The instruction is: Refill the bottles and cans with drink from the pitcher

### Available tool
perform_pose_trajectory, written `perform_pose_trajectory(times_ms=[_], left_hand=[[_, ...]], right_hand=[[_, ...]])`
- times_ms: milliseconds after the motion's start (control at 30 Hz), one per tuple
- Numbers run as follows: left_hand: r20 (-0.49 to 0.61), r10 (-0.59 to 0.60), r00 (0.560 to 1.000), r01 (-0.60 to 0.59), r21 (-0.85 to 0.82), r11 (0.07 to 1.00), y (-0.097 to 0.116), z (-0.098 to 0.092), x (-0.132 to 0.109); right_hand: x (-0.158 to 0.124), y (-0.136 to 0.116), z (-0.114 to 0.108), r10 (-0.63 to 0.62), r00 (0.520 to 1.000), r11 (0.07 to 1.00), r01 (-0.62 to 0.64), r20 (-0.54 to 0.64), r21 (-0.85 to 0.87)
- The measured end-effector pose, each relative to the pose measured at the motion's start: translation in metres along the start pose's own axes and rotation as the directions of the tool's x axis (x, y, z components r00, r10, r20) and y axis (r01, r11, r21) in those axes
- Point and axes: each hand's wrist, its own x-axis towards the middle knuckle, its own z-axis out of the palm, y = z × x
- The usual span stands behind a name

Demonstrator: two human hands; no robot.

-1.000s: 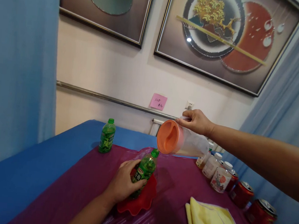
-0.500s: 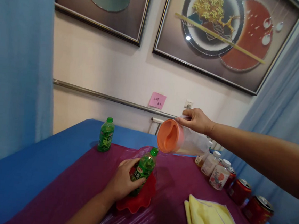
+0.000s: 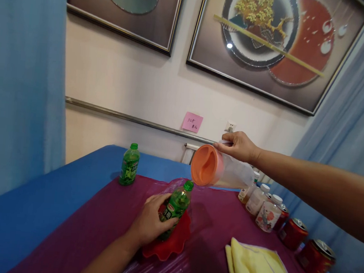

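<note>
My left hand (image 3: 152, 221) is wrapped round a green plastic bottle (image 3: 179, 202), tilted a little to the right over a red scalloped dish (image 3: 172, 248). In my right hand (image 3: 240, 146) is the handle of a clear pitcher (image 3: 234, 174) with an orange lid (image 3: 205, 166). The pitcher lies almost on its side in the air, lid end to the left, just above the bottle's mouth. Some pale liquid shows along its lower side. Whether any liquid runs into the bottle I cannot tell.
Another green bottle (image 3: 130, 164) stands at the back left of the blue table (image 3: 79, 178). Clear bottles with white caps (image 3: 269, 213) and red cans (image 3: 316, 258) line the right side. A folded yellow cloth (image 3: 259, 268) lies on the purple sheet (image 3: 97, 231) in front.
Almost nothing differs. The view has shifted very slightly; both hands keep their hold on the bottle and the pitcher.
</note>
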Motion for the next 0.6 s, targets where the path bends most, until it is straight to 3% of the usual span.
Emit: perform_pose_trajectory(times_ms=[600], left_hand=[[-0.012,0.003,1.0,-0.003,-0.007,1.0,-0.003,0.001,0.0004]], right_hand=[[0.0001,-0.0044,-0.0015,-0.014,1.0,1.0,0.014,0.011,-0.01]])
